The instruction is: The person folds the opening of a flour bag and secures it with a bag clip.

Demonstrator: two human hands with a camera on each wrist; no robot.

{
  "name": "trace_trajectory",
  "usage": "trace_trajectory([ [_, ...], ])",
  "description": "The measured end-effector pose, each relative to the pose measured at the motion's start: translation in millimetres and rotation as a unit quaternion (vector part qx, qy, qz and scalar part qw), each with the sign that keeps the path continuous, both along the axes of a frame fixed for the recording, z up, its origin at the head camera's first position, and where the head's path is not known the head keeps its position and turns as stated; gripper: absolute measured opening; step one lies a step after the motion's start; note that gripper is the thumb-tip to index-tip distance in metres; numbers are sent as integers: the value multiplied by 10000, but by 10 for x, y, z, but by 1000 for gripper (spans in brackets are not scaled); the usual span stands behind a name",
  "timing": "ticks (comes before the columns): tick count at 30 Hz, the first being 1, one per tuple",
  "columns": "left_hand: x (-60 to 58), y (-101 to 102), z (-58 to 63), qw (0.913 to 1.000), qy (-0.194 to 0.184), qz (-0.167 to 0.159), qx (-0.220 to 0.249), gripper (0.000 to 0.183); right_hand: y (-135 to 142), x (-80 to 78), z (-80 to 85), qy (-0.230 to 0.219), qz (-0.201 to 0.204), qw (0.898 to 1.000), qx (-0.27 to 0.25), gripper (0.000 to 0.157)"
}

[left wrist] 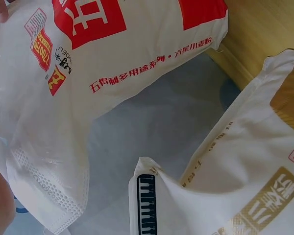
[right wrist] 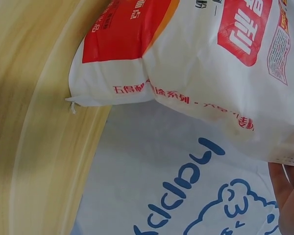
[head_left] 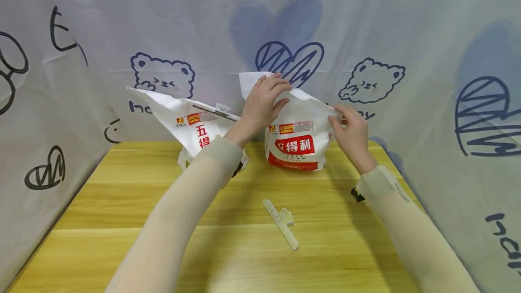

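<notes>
A white flour bag (head_left: 299, 112) with red print stands at the back of the table, its top slanting up to the left. My left hand (head_left: 262, 103) grips the upper left part of its top. At the opposite top corner, my right hand (head_left: 353, 134) pinches the edge between thumb and fingers; the right wrist view shows those fingers (right wrist: 284, 188) under the stitched rim. To the left stands another flour bag (head_left: 199, 130), partly hidden by my left arm. A piano-key-patterned sealing clip (left wrist: 147, 205) sits along its top. A white sealing clip (head_left: 281, 225) lies in front.
The wooden table (head_left: 134, 220) ends just behind the bags. A white cloth (head_left: 211, 21) printed with bears and hearts hangs at the back and both sides. A small dark object (head_left: 357, 195) shows by the right wrist.
</notes>
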State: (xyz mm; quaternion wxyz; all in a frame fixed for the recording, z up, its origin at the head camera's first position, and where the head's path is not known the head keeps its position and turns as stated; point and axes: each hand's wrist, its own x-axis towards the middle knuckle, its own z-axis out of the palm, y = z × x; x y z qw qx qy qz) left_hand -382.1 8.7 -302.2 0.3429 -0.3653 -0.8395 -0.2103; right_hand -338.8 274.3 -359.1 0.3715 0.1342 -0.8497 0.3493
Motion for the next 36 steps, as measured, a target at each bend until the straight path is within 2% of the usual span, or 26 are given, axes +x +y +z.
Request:
trace_trajectory([
  [9, -4, 5, -36, 9989, 413, -135, 167, 19, -5, 16, -55, 268, -115, 9996, -57, 21],
  [19, -15, 0, -70, 9982, 522, -94, 275, 11, -35, 14, -88, 510, -174, 9985, -19, 13],
  [25, -27, -15, -58, 9977, 604, -201, 231, 10, -43, 1, -101, 415, -297, 9987, 3, 7],
  [30, -8, -41, -24, 9983, 512, -283, 13, 10, -46, 12, -114, 406, -209, 9989, -100, 6],
  [36, 24, -73, 49, 9984, 106, -255, -490, 8, -28, 15, -160, 413, -208, 9989, -114, 7],
])
